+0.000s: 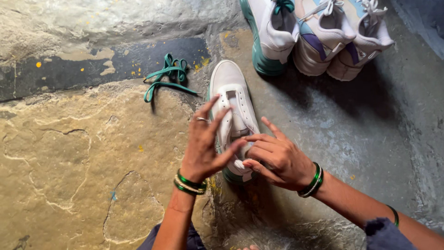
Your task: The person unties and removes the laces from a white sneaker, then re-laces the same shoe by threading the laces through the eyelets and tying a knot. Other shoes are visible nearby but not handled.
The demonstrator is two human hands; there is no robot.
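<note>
A white sneaker with a green sole (230, 88) lies on the stone floor in front of me, toe pointing away, with no lace in it. My left hand (205, 143) rests its thumb on the shoe's opening near the tongue, fingers spread upward. My right hand (273, 155) pinches the white tongue and collar at the heel end. Both wrists wear green bangles. A loose green shoelace (167, 76) lies coiled on the floor to the left of the shoe's toe.
Three more sneakers stand at the top: a white and green one (268, 32), and two white ones with purple and blue panels (319, 37) (365, 41). The floor is rough yellowish stone on the left, grey cement on the right.
</note>
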